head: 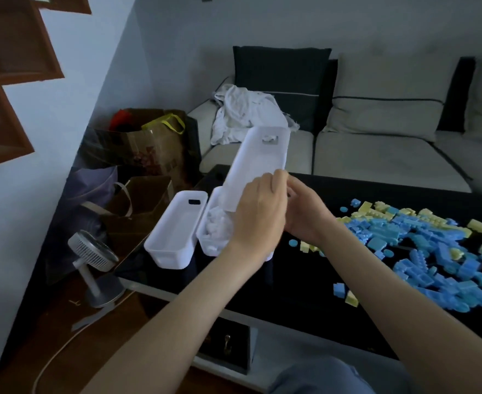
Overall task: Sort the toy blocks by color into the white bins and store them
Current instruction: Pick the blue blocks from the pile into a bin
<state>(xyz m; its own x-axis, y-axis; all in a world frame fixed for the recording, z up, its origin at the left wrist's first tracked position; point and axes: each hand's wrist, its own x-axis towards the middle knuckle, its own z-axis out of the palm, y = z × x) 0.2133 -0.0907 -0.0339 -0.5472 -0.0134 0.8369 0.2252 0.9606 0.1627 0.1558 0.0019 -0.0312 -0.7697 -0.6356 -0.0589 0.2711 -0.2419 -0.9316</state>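
Observation:
A long white bin (258, 160) is raised and tilted above the black table (333, 191); my left hand (258, 214) and my right hand (305, 211) both grip its near end. Below it stands a second white bin (215, 234) holding white blocks, partly hidden by my left hand. An empty white bin (177, 231) stands to its left at the table's corner. A heap of blue and pale yellow blocks (422, 251) covers the table's right side.
A grey sofa (376, 149) with a crumpled white cloth (242, 115) lies behind the table. Paper bags (148, 155) and a small standing fan (92, 260) crowd the floor left of the table. Brown wall shelves (6, 81) hang at far left.

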